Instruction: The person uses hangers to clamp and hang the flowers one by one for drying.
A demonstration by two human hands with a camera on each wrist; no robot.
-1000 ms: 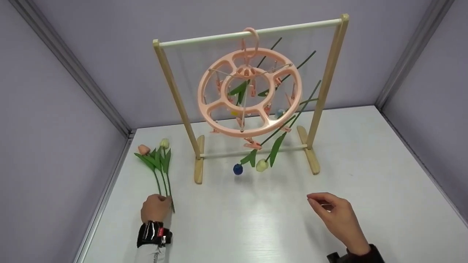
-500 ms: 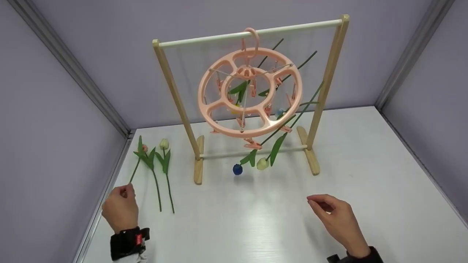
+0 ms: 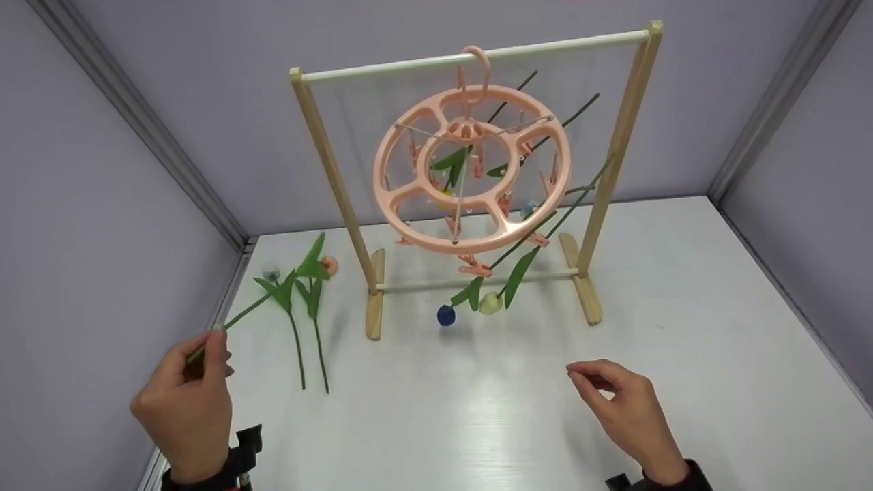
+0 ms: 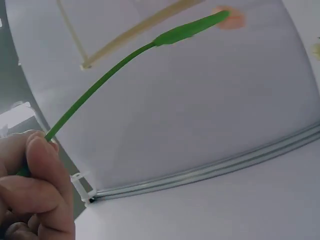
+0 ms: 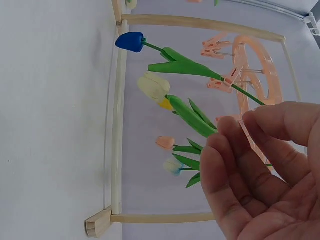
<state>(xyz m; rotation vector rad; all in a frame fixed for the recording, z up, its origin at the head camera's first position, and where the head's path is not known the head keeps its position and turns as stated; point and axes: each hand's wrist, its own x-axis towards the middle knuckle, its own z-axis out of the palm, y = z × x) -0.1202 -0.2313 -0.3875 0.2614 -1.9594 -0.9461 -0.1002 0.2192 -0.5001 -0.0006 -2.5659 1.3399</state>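
Observation:
My left hand [image 3: 187,402] pinches the green stem of an artificial tulip [image 4: 95,87] between thumb and fingers. The held tulip slants up and away, its peach bloom [image 3: 329,266] and leaf over the left of the table. Beneath it lie two more tulips: one has a pale bluish bloom [image 3: 271,273]; the other's stem [image 3: 322,354] shows, but its bloom is covered by the held leaf. My right hand [image 3: 627,402] hovers over the table's right front, fingers loosely curled, thumb near the fingertips, holding nothing.
A wooden rack [image 3: 327,164] bears a round peach clip hanger [image 3: 470,242]. Clipped tulips hang from it, among them a blue bloom [image 3: 446,316], a cream bloom [image 3: 490,303] and a yellow bloom [image 5: 165,104]. Grey-lilac walls [image 3: 771,136] enclose the white table [image 3: 423,409].
My left hand has moved from the lying stems leftward and nearer the camera, lifting the peach tulip from the group. My right hand has stayed nearly still.

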